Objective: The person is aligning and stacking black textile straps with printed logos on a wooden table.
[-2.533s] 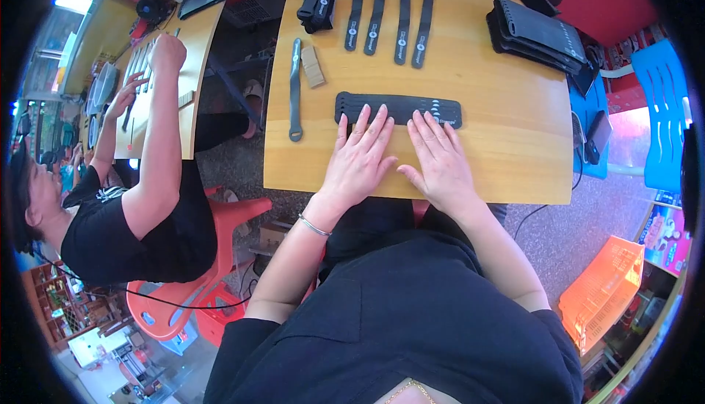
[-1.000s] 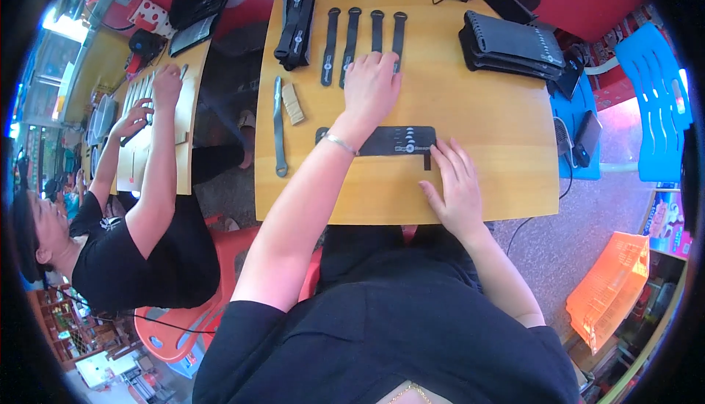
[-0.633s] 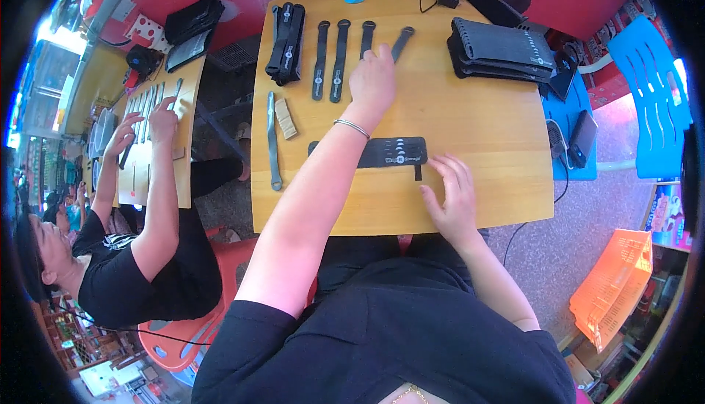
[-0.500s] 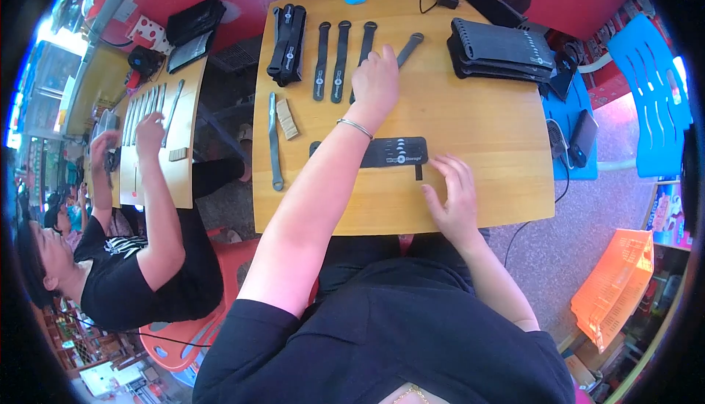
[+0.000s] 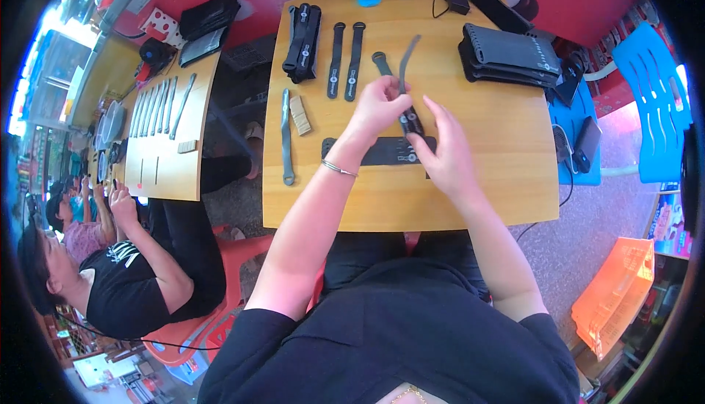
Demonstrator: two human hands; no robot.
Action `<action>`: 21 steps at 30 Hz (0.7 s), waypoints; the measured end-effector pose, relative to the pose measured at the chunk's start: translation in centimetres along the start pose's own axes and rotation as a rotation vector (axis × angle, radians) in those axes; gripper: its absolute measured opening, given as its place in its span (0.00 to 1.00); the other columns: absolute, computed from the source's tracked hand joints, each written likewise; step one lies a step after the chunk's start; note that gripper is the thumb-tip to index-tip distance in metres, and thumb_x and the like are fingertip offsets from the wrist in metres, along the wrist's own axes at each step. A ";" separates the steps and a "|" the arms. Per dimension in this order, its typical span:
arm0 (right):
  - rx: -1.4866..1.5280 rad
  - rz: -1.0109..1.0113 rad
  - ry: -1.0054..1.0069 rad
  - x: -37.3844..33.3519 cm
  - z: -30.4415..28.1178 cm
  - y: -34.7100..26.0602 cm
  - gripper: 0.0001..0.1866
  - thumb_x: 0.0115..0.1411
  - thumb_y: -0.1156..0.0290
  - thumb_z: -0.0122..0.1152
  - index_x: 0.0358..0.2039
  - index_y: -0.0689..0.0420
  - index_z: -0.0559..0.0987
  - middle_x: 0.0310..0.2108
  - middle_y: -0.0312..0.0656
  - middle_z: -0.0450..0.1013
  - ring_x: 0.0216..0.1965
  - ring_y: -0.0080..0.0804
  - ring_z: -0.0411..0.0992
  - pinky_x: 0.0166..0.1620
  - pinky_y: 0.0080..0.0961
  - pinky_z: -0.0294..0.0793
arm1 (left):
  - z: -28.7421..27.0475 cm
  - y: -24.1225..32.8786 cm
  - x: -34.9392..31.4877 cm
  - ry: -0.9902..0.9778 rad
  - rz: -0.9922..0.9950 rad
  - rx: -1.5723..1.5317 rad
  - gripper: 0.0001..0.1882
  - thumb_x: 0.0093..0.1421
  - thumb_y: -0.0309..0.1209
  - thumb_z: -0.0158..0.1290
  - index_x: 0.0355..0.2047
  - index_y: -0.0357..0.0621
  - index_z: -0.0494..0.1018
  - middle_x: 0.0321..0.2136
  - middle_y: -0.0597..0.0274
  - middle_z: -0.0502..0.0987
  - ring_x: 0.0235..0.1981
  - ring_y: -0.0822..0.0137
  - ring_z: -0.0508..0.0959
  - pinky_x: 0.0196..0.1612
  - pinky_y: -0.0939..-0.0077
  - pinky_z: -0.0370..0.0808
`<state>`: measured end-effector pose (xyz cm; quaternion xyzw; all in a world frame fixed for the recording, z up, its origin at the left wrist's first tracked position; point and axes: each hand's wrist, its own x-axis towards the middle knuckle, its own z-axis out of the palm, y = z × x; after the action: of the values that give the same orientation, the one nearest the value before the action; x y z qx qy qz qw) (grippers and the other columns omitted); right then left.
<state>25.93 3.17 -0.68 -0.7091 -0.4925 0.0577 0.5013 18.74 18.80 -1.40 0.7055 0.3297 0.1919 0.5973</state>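
My left hand (image 5: 380,110) pinches two dark straps (image 5: 408,119) above the middle of the table. One strap's tip stands up and curves away; the other shows a ring-like end. Beside their lower ends is my right hand (image 5: 446,143), its fingers stretched and its thumb apart, close to or touching the straps. Under the hands lies a flat black printed band (image 5: 367,152), partly covered. Two more straps (image 5: 354,63) lie side by side farther off. To their left is a bundle of dark straps (image 5: 305,41).
A grey strap (image 5: 287,140) and a row of small tan pieces (image 5: 300,115) lie on the left of the table (image 5: 352,206). A stack of dark flat pieces (image 5: 510,55) sits at the back right. A co-worker (image 5: 139,272) sits at a table on the left. An orange crate (image 5: 613,294) stands right.
My left hand has taken two straps from the row and brought them nearer. My right hand has risen from the printed band's right end to beside the straps.
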 end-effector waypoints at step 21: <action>0.701 0.180 0.256 5.0 -3.1 -0.7 0.11 0.67 0.73 0.46 0.47 0.60 0.72 0.33 0.37 0.75 0.24 0.12 0.64 0.27 0.10 0.65 | 2.2 -3.6 0.1 0.017 0.548 1.038 0.26 0.60 0.38 0.49 0.56 0.38 0.63 0.60 0.52 0.62 0.62 0.57 0.61 0.62 0.56 0.57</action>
<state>29.78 4.95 3.39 -0.5365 -0.3122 0.1773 0.7637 19.43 17.59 -5.34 0.9636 0.1912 0.1583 0.0994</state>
